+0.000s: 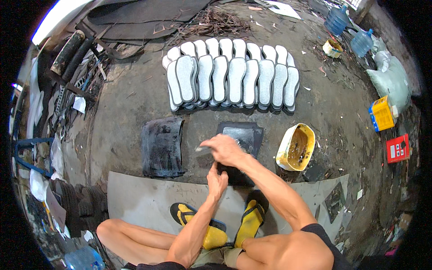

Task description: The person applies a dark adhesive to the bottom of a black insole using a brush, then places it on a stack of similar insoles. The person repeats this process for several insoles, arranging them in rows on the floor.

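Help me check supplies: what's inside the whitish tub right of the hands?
The tub holds a brown, glossy substance with dark bits; it covers the bottom, so anything beneath can't be seen.

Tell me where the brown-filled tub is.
In the head view, the tub stands on the floor, right of the right hand and nearer the person than the stacked soles.

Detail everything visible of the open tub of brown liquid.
The tub is pale cream-white, plastic-looking and rounded-rectangular, with yellowish-brown smears on its rim and wall. It is lidless; brown liquid with dark specks shows inside, depth unclear. It stands upright on the floor, right of the left hand and right hand, neither touching it.
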`<state>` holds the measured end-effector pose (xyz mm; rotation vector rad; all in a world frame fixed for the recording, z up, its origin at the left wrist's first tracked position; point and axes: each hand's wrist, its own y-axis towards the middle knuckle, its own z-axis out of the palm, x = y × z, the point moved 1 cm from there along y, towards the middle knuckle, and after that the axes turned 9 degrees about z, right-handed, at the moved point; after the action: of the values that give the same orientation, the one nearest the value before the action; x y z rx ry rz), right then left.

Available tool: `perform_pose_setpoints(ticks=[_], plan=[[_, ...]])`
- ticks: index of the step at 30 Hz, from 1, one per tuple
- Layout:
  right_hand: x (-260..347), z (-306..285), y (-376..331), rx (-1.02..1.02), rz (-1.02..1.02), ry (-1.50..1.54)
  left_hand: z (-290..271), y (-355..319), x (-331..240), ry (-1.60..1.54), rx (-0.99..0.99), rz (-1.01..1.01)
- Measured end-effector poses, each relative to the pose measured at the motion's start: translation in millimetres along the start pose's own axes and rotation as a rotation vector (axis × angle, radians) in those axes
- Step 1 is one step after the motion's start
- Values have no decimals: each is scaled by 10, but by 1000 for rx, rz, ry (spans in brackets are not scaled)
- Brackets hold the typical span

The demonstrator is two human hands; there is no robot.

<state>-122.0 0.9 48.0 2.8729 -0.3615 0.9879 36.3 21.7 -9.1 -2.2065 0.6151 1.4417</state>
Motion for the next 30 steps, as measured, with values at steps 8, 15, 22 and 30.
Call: perform_pose_setpoints(ticks=[8, 15, 22, 30], plan=[[-763, -466, -335, -210, 338, -153, -135, -216, -168, -566, -37, -486], [-252, -13, -217, 273, -139, -329, 311, -641, -249, -1084, -49, -561], [-1011, -734, -221, -5, -71, -329, 196, -528, 61, -1052, -104, -628], [-968, -720, -722, 60, 206, -203, 278, -505, 80, -933, -97, -569]])
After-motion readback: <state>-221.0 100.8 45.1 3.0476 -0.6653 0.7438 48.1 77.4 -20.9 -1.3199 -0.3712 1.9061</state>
